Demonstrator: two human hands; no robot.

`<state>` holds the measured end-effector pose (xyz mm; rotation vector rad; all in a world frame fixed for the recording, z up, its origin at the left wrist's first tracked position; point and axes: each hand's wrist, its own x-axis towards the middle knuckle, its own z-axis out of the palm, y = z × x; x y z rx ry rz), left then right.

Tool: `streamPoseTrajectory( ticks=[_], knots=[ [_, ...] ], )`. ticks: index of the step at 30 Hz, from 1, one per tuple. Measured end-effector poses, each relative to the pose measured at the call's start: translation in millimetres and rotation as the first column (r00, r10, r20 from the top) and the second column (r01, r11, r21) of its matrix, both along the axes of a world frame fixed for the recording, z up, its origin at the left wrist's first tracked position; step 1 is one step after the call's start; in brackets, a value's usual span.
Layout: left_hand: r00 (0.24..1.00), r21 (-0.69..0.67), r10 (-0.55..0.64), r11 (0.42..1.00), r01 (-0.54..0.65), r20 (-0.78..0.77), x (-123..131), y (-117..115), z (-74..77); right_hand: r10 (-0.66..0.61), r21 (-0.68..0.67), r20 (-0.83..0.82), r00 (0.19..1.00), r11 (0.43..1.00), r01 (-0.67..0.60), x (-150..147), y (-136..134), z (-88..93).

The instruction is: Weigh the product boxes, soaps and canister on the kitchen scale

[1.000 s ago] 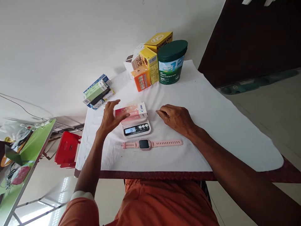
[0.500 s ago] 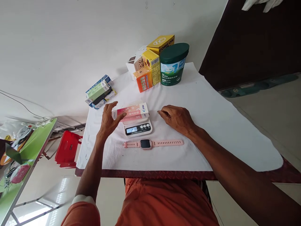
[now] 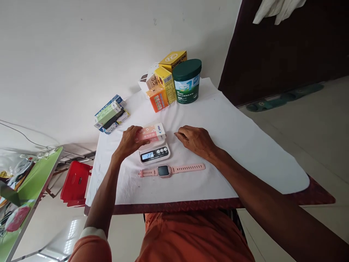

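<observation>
Pink box (image 3: 153,133) on the scale (image 3: 155,155) has its left end gripped by fingers of the left hand (image 3: 129,141); right of them, the right hand (image 3: 196,140) curls its fingers closed; 1 watch (image 3: 164,171) lies nearer the body.

A pale wall (image 3: 68,54) rose behind the white-covered bench (image 3: 245,153); left of it stood a red chair (image 3: 74,183) and a green-topped table (image 3: 43,174), right of it a dark panel (image 3: 269,58) and pale floor tiles (image 3: 297,134).

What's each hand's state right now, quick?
Left hand: curved around the pink box; firm grip can't be told.
Right hand: loosely closed, nothing seen in it.
</observation>
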<state>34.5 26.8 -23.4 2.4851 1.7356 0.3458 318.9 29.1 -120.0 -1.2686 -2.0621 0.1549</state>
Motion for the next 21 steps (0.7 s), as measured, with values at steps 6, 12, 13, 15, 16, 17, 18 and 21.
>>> streamPoseTrajectory(
  ticks=[6,12,13,15,16,17,18,21],
  knots=[
    [0.996,0.126,-0.090,0.988,0.091,-0.020,30,45,17.3,-0.027,-0.047,0.075,0.997,0.998,0.030,-1,-4,7.5],
    [0.968,0.034,-0.251,0.967,0.251,-0.015,94,110,3.2,0.017,-0.106,0.201,0.979,0.994,0.005,-8,-11,14.6],
    [0.958,0.007,-0.287,0.958,0.287,-0.010,103,119,-2.4,0.037,-0.113,0.216,0.976,0.993,-0.012,-10,-12,15.0],
    [0.940,-0.031,-0.341,0.940,0.341,0.004,118,135,-15.0,0.062,-0.114,0.230,0.971,0.993,-0.036,-11,-13,15.5],
    [0.934,-0.041,-0.356,0.934,0.356,0.015,124,142,-21.4,0.062,-0.107,0.231,0.971,0.994,-0.038,-11,-13,15.7],
    [0.931,-0.045,-0.364,0.930,0.365,0.029,129,148,-27.6,0.057,-0.098,0.229,0.972,0.995,-0.035,-11,-13,16.0],
    [0.929,-0.044,-0.368,0.928,0.370,0.044,132,153,-33.4,0.048,-0.089,0.226,0.973,0.996,-0.028,-10,-12,16.3],
    [0.928,-0.011,-0.368,0.929,0.370,0.061,137,161,-46.4,0.018,-0.051,0.206,0.978,0.999,-0.008,-6,-11,17.0]
  ],
)
